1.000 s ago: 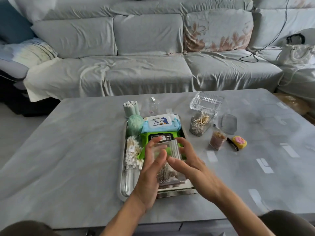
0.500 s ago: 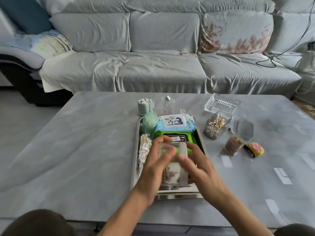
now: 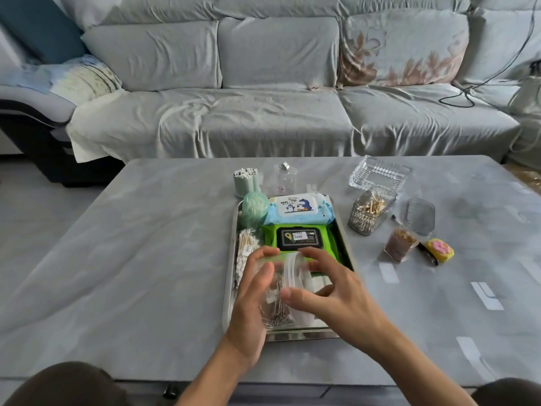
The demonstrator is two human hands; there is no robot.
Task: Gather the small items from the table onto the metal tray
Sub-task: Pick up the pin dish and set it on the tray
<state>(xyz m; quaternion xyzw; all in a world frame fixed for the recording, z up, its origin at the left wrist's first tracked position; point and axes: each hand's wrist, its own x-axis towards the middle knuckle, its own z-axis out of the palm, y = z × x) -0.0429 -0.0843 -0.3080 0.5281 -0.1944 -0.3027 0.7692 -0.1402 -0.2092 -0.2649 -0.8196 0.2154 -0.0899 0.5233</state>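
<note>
Both hands are working over the near end of the tray [image 3: 342, 230] — the left hand [image 3: 251, 306] is cupping a clear box [image 3: 275, 300] of paper clips, its grip wrapped around it, while the right hand [image 3: 330, 297] is pinching the lid [image 3: 292, 273], apparently to seal it so nothing spills. Wipes [image 3: 298, 208] are lying on the tray; the swab jar [image 3: 370, 212] and eraser [image 3: 439, 249] are waiting on the counter [image 3: 146, 259].

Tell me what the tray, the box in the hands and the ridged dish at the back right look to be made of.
Tray: polished metal, likely stainless steel; its rim mirrors light.
Box, held by left hand and right hand: clear plastic, apparently; paper clips show through.
Ridged dish: transparent glass or hard plastic; which, I cannot tell.
</note>
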